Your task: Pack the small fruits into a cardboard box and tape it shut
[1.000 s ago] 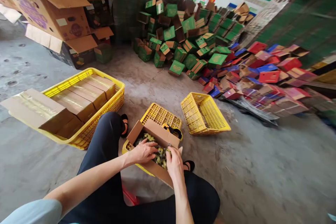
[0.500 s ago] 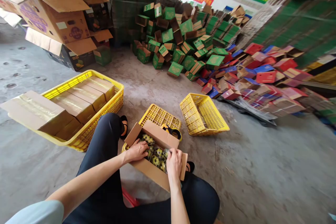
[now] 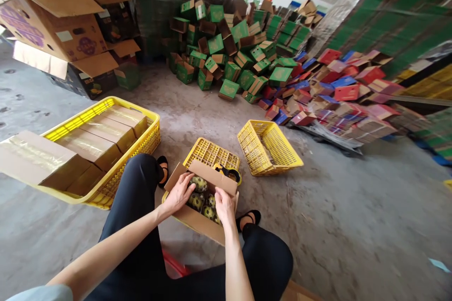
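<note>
An open cardboard box (image 3: 197, 225) stands between my knees, its flaps raised. Several dark-spotted, yellow-green fruits in clear wrap (image 3: 196, 201) lie inside it. My left hand (image 3: 179, 193) reaches over the box's left end with fingers stretched; the fingertips are beside the upper fruit. At the right end, my right hand (image 3: 224, 207) has its fingers curled close to the far flap (image 3: 212, 176) and the right flap; what they hold, if anything, is hidden. Behind the far flap lies a yellow-and-black tape dispenser (image 3: 229, 172) on an upturned yellow crate (image 3: 208, 153).
To the left, a long yellow crate (image 3: 155, 124) holds several taped cardboard boxes (image 3: 95, 138). A smaller yellow basket (image 3: 270, 148) sits tilted at the right. Farther off are heaps of green cartons (image 3: 229, 88) and red-and-blue cartons (image 3: 346, 93). Large open boxes (image 3: 77, 33) are stacked far left.
My left hand has moved up toward the far flap and spread its fingers. My right hand has shifted toward the far flap, and the right flap stands more upright. The view has turned slightly.
</note>
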Motion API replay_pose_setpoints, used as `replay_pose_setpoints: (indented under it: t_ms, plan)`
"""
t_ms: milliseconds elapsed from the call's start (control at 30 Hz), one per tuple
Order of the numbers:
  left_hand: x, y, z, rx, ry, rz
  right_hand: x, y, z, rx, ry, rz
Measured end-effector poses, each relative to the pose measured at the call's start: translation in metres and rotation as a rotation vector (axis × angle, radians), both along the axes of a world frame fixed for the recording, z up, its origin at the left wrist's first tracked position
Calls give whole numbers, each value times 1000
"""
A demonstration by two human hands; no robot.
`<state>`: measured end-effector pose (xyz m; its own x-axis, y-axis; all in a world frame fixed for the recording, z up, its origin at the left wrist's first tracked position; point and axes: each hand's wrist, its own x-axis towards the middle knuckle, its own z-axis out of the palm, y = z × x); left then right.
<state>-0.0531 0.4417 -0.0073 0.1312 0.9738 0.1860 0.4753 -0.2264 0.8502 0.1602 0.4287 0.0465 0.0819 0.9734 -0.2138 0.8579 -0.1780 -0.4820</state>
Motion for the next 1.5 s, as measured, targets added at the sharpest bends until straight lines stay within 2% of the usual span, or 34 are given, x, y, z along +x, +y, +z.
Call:
replay_pose_setpoints:
  t_ms: [67,233,333,433,533,767,933,1067,1267,1400,1500]
  plan:
    - [5,-4,-4,38,60,-39,4,8,-8,-147,-108,26]
    - [18,-14,-28,13,256,-145,-11,16,-33,-330,-274,1]
    - [17,-14,-41,5,317,-177,-26,16,-42,-325,-351,-32]
    - [15,-12,-46,20,341,-190,-31,13,-43,-242,-397,-45]
    - [15,-14,-46,13,351,-187,-20,9,-35,-158,-393,-24]
    - [15,-21,-40,33,377,-184,34,-9,-7,-20,-267,5]
    - [14,-22,-35,12,446,-183,30,-10,-3,38,-128,-59]
    - [13,-22,-33,15,484,-186,24,-5,-6,-20,51,-49]
    - [12,-22,-33,-1,501,-202,28,-13,-12,-247,-66,-7]
    - [12,-22,-34,7,485,-193,11,-17,-19,-381,-160,51]
    - [13,-23,-36,7,486,-190,-2,-20,-20,-388,-227,63]
